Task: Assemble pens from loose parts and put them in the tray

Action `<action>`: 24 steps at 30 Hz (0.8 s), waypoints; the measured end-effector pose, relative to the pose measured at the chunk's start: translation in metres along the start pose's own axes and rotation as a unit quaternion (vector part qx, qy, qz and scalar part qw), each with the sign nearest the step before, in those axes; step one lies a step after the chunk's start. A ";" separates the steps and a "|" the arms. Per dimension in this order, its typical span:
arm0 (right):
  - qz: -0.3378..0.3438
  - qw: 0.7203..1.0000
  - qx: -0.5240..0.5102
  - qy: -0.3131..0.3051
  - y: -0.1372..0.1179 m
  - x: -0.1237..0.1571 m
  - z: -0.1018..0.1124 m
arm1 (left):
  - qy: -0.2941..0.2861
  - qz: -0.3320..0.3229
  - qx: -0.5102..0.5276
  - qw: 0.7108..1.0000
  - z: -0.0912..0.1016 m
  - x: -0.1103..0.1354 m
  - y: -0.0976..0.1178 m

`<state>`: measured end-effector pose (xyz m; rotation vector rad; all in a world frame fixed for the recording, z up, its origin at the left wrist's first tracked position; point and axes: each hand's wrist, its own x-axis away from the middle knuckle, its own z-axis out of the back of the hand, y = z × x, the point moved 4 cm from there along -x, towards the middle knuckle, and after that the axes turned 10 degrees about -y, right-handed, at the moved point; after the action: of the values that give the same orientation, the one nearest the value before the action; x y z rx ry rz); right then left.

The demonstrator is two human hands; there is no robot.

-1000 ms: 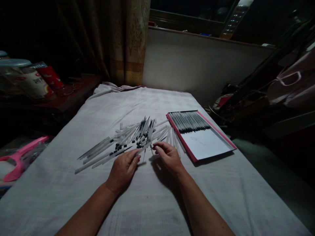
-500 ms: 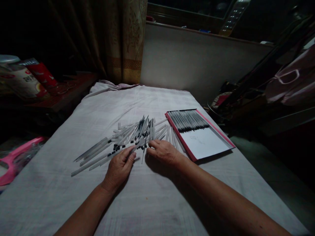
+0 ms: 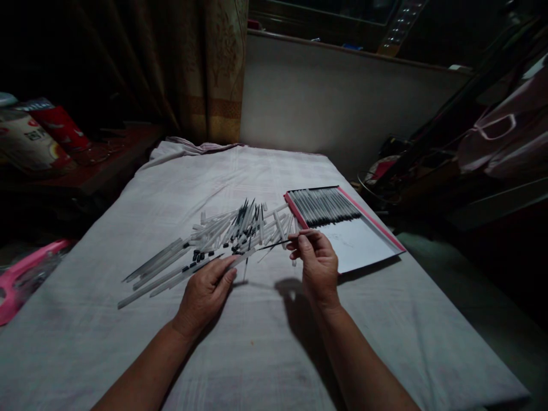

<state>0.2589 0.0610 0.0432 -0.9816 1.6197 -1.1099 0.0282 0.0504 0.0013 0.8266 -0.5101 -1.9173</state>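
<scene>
Head view: 1 refill (image 3: 274, 245) is pinched by the right hand (image 3: 319, 265) above the cloth (image 3: 257, 371), pointed at 1 tube (image 3: 245, 256) gripped by the left hand (image 3: 208, 288) — presumably so their ends line up. Beyond, a pile (image 3: 218, 231) is strewn, too overlapped to count. Rightward, 1 box (image 3: 368, 249) is set, its row of pens (image 3: 325, 205) likewise uncountable.

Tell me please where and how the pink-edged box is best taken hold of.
Probably grip the box by its right wall, from the right: that raised edge looks free, while pens crowd the left wall and the right hand hides part of it.
</scene>
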 end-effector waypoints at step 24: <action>-0.015 0.790 0.527 -0.313 0.031 -0.009 -0.046 | 0.030 0.039 -0.009 0.999 0.011 0.001 -0.001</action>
<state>0.2142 0.0885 0.0239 -0.4897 0.2885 -1.2666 0.0195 0.0503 0.0079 0.8390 -0.4816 -1.8172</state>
